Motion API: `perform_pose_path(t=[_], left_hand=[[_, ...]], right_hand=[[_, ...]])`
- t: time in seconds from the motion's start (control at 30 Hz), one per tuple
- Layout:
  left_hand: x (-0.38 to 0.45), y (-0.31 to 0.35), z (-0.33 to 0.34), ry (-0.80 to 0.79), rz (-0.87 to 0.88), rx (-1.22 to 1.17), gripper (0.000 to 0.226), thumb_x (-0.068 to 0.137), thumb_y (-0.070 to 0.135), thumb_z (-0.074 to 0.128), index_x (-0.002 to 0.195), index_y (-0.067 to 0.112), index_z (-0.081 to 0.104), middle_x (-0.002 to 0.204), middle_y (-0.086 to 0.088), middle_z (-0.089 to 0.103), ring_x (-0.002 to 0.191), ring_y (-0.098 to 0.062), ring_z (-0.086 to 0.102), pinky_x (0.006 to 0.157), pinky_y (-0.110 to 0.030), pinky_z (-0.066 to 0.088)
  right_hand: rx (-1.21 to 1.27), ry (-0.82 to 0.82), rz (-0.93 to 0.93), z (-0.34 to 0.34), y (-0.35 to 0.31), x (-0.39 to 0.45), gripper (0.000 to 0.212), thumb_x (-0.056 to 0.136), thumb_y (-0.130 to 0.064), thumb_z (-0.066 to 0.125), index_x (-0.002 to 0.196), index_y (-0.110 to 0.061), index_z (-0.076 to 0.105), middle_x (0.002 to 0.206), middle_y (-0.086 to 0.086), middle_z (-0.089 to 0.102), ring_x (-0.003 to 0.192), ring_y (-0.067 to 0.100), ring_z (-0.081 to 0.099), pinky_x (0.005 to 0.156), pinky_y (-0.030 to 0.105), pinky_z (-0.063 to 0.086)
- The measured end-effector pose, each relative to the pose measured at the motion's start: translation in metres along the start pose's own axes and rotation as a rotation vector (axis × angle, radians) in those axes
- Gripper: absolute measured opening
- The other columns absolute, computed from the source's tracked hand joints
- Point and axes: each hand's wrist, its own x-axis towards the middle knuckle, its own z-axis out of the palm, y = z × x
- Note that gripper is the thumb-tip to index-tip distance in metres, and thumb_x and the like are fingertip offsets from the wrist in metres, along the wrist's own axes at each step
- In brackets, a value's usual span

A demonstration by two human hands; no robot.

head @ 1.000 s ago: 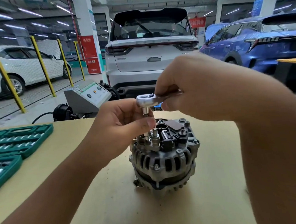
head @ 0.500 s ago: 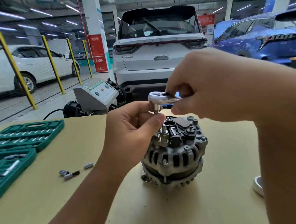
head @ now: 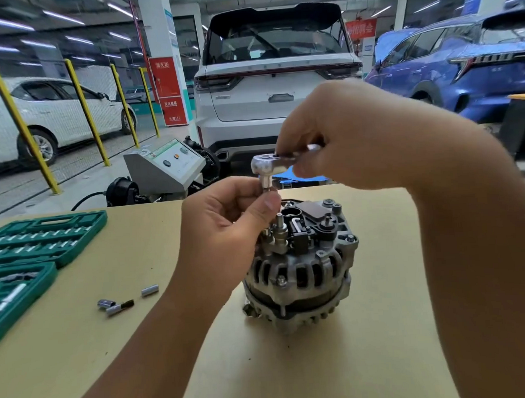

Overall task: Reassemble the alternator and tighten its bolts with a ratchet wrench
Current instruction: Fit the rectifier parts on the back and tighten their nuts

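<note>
I see the alternator (head: 300,267) standing on the tan table (head: 110,346), near the middle and a little toward the far edge, with its black rear parts and studs facing up. My right hand (head: 356,137) is above it, its fingers curled round the handle of the ratchet wrench (head: 273,165), whose round silver head sticks out to the left of the knuckles. A short socket (head: 266,183) hangs straight down from that head. My left hand (head: 226,228) comes in from the lower left and pinches the socket's lower end between thumb and fingers, just above the alternator's left rear edge; whether the socket is seated on a bolt there I cannot tell, because the fingers cover it. On the left side of the table lies an open green tool case (head: 36,240) with rows of sockets. Three small loose bits (head: 120,303) lie on the table between the case and the alternator, apart from both.
</note>
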Motion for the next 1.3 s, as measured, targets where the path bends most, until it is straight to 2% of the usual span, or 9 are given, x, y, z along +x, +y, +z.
perform_pose_path(t=[0.17,0.27,0.4,0.6,0.77,0.87,0.93,1.13,1.3], left_hand=[[-0.001,-0.002,0.003,0.011,0.017,0.037,0.010,0.086,0.023,0.078,0.089,0.032,0.081,0.081,-0.022,0.069,0.064,-0.040,0.056,0.065,-0.040,0.050],[-0.002,-0.002,0.002,0.013,0.019,0.006,0.012,0.085,0.022,0.079,0.087,0.033,0.082,0.080,-0.021,0.070,0.066,-0.031,0.061,0.064,-0.026,0.057],[0.000,-0.004,-0.001,0.001,-0.010,-0.063,0.005,0.083,0.027,0.081,0.086,0.030,0.082,0.079,-0.015,0.074,0.074,-0.020,0.068,0.070,-0.024,0.057],[-0.003,-0.005,-0.001,0.027,0.061,-0.017,0.013,0.082,0.027,0.081,0.093,0.035,0.082,0.082,0.005,0.079,0.075,-0.009,0.072,0.071,-0.022,0.058],[0.000,-0.003,-0.005,0.014,0.007,-0.030,0.016,0.085,0.017,0.076,0.090,0.031,0.082,0.079,0.002,0.078,0.075,-0.011,0.071,0.072,-0.021,0.057],[-0.001,-0.004,-0.003,-0.001,0.020,-0.001,0.015,0.088,0.018,0.075,0.093,0.031,0.081,0.082,-0.001,0.078,0.075,-0.013,0.070,0.071,-0.022,0.058],[-0.001,-0.004,-0.003,-0.014,0.018,0.000,0.014,0.089,0.018,0.075,0.092,0.029,0.081,0.083,-0.004,0.077,0.075,-0.012,0.070,0.070,-0.021,0.057],[0.001,0.001,-0.005,-0.039,-0.048,-0.044,0.012,0.088,0.014,0.070,0.091,0.024,0.077,0.079,0.000,0.078,0.076,-0.009,0.072,0.069,-0.016,0.054],[-0.006,-0.002,-0.002,0.017,-0.011,0.083,0.009,0.091,0.025,0.071,0.096,0.019,0.076,0.086,-0.007,0.077,0.076,-0.025,0.071,0.067,-0.029,0.060]], right_hand=[[-0.092,-0.013,-0.048,-0.002,-0.004,-0.004,0.017,0.080,-0.043,0.081,0.086,-0.027,0.076,0.068,-0.012,0.062,0.065,0.008,0.058,0.057,0.028,0.047],[-0.045,0.000,-0.047,-0.004,-0.003,-0.004,0.014,0.078,-0.033,0.085,0.089,-0.032,0.076,0.072,-0.015,0.064,0.069,0.003,0.060,0.059,0.026,0.046],[-0.033,0.027,-0.001,0.002,-0.005,0.000,0.010,0.088,-0.028,0.076,0.097,-0.032,0.077,0.087,-0.009,0.068,0.080,0.016,0.063,0.072,0.034,0.056],[-0.100,-0.010,-0.041,-0.004,-0.003,-0.007,0.012,0.081,-0.031,0.082,0.092,-0.035,0.076,0.075,-0.016,0.063,0.070,0.003,0.057,0.059,0.026,0.044],[-0.035,0.020,0.006,0.002,-0.006,0.000,0.006,0.091,-0.032,0.073,0.095,-0.035,0.076,0.083,-0.011,0.064,0.076,0.014,0.060,0.068,0.035,0.054],[-0.135,-0.008,-0.042,0.000,-0.006,-0.004,0.022,0.078,-0.049,0.079,0.089,-0.030,0.074,0.067,-0.013,0.056,0.061,0.006,0.052,0.052,0.027,0.038],[-0.167,-0.020,-0.032,-0.004,-0.003,-0.007,0.025,0.078,-0.043,0.081,0.100,-0.034,0.074,0.069,-0.015,0.053,0.062,0.002,0.048,0.052,0.024,0.032],[-0.039,0.011,0.032,0.000,-0.001,-0.002,0.015,0.089,-0.028,0.075,0.101,-0.037,0.076,0.077,-0.013,0.063,0.070,0.013,0.061,0.064,0.032,0.052],[-0.102,-0.037,0.001,-0.005,-0.007,-0.011,0.020,0.085,-0.047,0.075,0.097,-0.031,0.072,0.063,-0.012,0.053,0.050,-0.001,0.046,0.052,0.022,0.035]])
